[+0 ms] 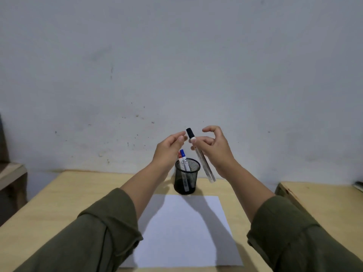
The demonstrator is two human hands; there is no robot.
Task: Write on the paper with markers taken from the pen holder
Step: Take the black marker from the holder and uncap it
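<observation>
My right hand [213, 149] holds a white marker with a black cap [204, 163] above the desk, cap end up and tilted left. My left hand [170, 149] hovers just left of the cap, fingers apart and close to it, holding nothing. Below the hands stands a black mesh pen holder [186, 178] with a red-capped marker [180, 154] and a blue-capped marker [183, 154] inside. A blank white sheet of paper [182, 230] lies flat on the wooden desk [59, 203] in front of the holder.
A pale wall rises right behind the desk. A second wooden surface [324, 201] sits to the right across a gap, with a dark object at its far edge. A wooden shelf or chair [9, 173] stands at the left.
</observation>
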